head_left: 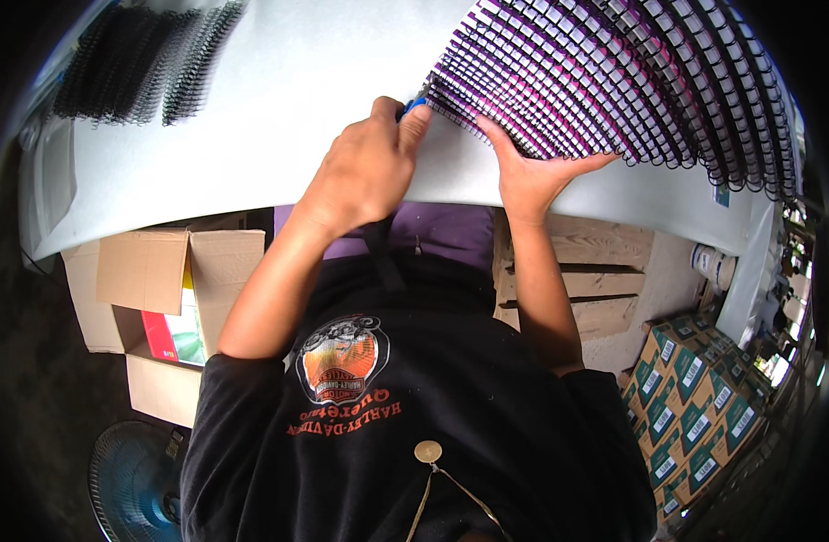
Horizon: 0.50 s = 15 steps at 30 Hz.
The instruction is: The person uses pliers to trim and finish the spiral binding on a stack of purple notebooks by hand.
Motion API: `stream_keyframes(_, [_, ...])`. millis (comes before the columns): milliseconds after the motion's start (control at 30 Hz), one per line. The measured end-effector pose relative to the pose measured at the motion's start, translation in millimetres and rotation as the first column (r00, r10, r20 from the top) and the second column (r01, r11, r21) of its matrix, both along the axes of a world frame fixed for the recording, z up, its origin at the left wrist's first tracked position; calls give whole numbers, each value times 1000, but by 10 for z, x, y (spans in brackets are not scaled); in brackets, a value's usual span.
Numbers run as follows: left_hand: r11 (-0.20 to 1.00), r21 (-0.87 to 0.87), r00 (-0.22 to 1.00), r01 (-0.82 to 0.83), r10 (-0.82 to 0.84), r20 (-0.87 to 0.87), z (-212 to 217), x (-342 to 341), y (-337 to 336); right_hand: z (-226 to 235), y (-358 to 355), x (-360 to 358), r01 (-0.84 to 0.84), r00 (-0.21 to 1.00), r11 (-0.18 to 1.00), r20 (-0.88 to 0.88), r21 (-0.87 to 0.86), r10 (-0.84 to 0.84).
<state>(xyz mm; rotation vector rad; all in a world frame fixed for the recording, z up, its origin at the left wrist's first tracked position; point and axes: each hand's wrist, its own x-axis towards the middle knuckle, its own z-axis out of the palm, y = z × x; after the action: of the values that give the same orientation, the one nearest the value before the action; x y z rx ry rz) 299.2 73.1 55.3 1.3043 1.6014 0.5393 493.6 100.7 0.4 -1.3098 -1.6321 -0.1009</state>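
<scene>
A fanned row of spiral-bound notebooks (559, 81) with black coils and purple-pink edges covers the right part of the white table. My left hand (360, 172) is closed around a small blue-handled hand tool (416, 101), apparently pliers or cutters. Its tip meets the coil ends at the left corner of the row; the jaws are too small to make out. Against the near edge of the notebooks rests my right hand (536, 181), thumb and forefinger spread wide along the coils. Its other fingers are hidden.
Loose black spiral coils (143, 68) lie at the table's far left. Below the white table (279, 108) stand an open cardboard box (143, 271) with colourful printed items, a fan (134, 488), a wooden pallet (595, 244) and stacked cartons (694, 406) at the right.
</scene>
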Motion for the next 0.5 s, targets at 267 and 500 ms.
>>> stream_keyframes(267, [871, -414, 311, 267, 329, 892, -157, -215, 48, 26, -58, 3, -2, 999, 998, -53, -64, -2])
stream_keyframes(500, [991, 46, 941, 123, -102, -324, 36, 21, 8, -47, 8, 81, -13, 999, 997, 52, 70, 9])
